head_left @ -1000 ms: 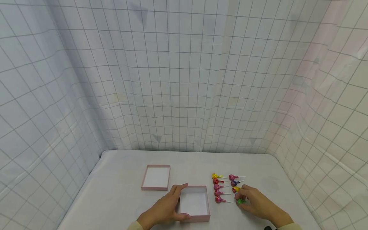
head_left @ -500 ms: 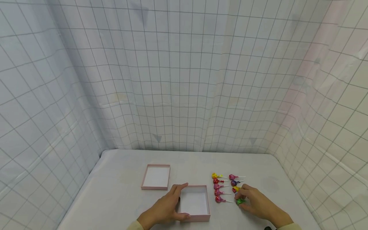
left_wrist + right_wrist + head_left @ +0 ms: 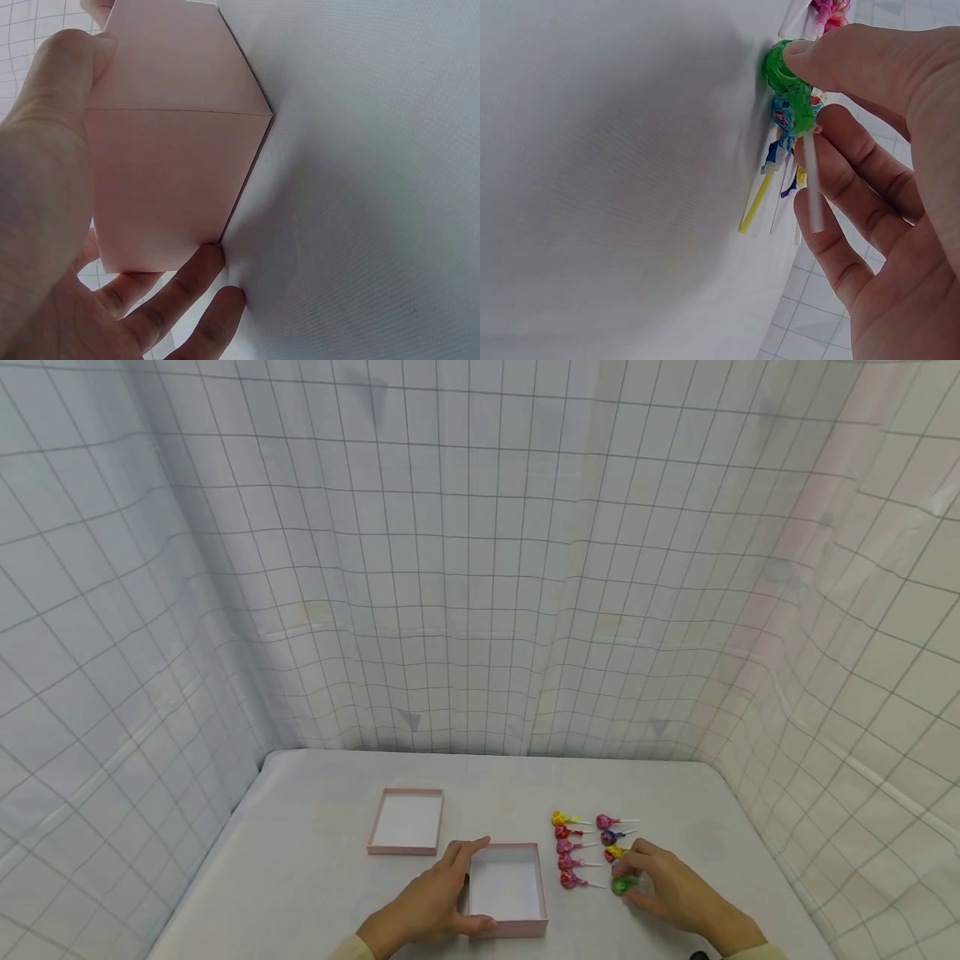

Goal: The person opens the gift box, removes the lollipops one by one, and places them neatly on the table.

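My left hand (image 3: 433, 897) grips an open pink box (image 3: 531, 930) with a white inside, thumb at the near wall and index finger at the far left corner. In the left wrist view, the thumb (image 3: 64, 64) presses one pink wall and other fingers lie along the adjoining side. My right hand (image 3: 671, 889) pinches a green-wrapped lollipop (image 3: 801, 97) by its head, with its white stick pointing toward the palm. Right behind it lies a blue-wrapped lollipop (image 3: 783, 118) with a yellow stick, mostly hidden by the hand in the head view.
Between box and right hand runs a column of several lollipops (image 3: 567, 847), sticks pointing right. Yellow (image 3: 613, 853), purple (image 3: 609, 837) and pink (image 3: 604, 821) lollipops lie beyond the right hand. The shallow pink lid (image 3: 406, 821) rests inside-up at the back left. Gridded curtains (image 3: 480, 568) surround the white table.
The green lollipop has shifted slightly left under the right fingers, and more of its head shows. The left hand and the box have stayed in place.
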{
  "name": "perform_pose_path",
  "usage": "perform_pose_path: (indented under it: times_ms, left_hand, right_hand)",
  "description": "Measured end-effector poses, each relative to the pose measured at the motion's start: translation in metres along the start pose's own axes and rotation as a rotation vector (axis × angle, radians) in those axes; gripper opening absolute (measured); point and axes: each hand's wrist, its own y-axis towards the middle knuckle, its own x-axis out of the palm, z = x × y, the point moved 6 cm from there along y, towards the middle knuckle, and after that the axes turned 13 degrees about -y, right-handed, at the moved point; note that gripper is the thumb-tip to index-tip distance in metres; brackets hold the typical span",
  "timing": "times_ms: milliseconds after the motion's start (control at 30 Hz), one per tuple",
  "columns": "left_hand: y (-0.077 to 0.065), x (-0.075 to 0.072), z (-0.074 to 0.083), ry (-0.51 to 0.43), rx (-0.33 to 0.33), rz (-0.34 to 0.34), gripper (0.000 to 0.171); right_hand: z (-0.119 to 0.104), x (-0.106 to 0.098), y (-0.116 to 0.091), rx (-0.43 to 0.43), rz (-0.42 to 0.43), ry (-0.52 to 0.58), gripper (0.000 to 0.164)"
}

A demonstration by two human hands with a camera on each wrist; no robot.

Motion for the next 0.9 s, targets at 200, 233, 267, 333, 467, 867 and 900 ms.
perform_pose_path:
  times_ms: [200,233,267,333,467,867,900]
  left_hand:
    - [0.001,-0.001,0.000,0.006,-0.010,0.002,0.117]
    - [0.001,-0.001,0.000,0.005,-0.012,0.002,0.117]
    - [0.001,-0.001,0.000,0.004,-0.012,0.002,0.117]
    - [0.001,-0.001,-0.001,0.000,-0.013,0.001,0.116]
    - [0.002,-0.002,-0.001,0.000,-0.011,-0.002,0.116]
    - [0.003,-0.003,-0.003,-0.025,-0.039,-0.024,0.120]
    - [0.003,-0.003,-0.003,-0.025,-0.037,-0.026,0.121]
  right_hand:
    - [-0.002,-0.003,0.000,0.008,0.040,-0.020,0.031]
    - [-0.001,-0.003,0.000,0.014,0.047,-0.026,0.031]
    - [-0.001,-0.003,0.000,0.023,0.051,-0.030,0.031]
    - [-0.001,-0.004,0.000,0.036,0.069,-0.044,0.031]
    - [-0.006,-0.007,0.000,0.038,0.132,-0.064,0.031]
    - [-0.035,-0.012,0.010,0.072,0.205,-0.077,0.032]
    - [-0.038,-0.012,0.011,0.066,0.213,-0.083,0.032]
